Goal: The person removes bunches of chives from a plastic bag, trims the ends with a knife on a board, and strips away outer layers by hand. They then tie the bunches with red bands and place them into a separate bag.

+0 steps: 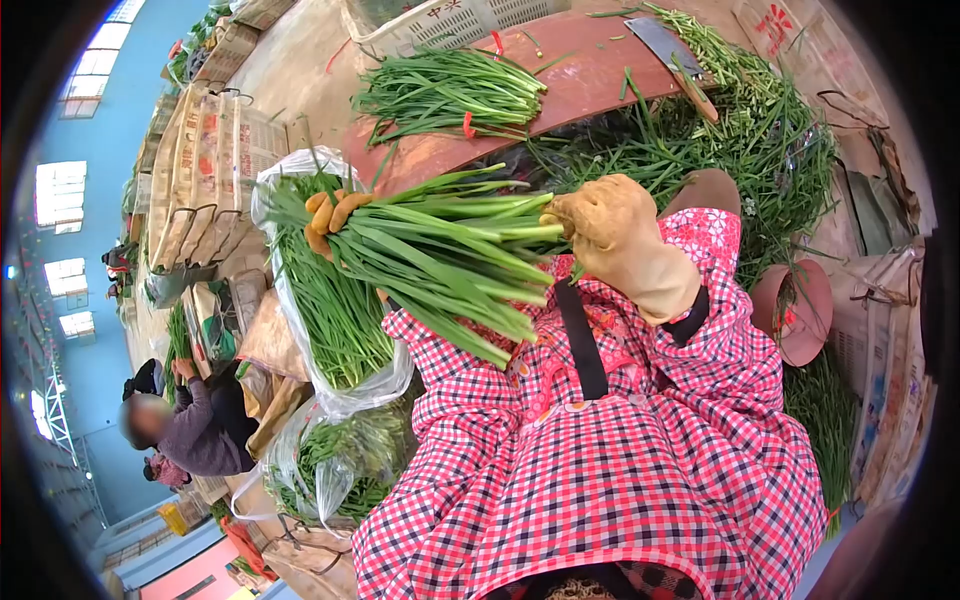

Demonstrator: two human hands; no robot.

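My left hand (335, 218), in a brownish glove, wraps its fingers around the leafy end of a large bunch of garlic chives (450, 250). The pale stem ends fan out to the right across my checked apron. My right hand (610, 230), in a tan glove, is closed at the upper stem ends and appears to touch them. What its curled fingers hold is hidden. Just beneath the left hand, a clear plastic bag (390, 385) stands full of more chives. Another bundle (460, 95) with red ties lies on the reddish board (590, 60) in front of me.
A cleaver (665, 50) with a wooden handle rests on the board's right end, beside a heap of loose chives and trimmings (770, 140). A white crate (440, 25) stands behind. At right is a pink bucket (800, 310). Another person (200, 420) works at far left.
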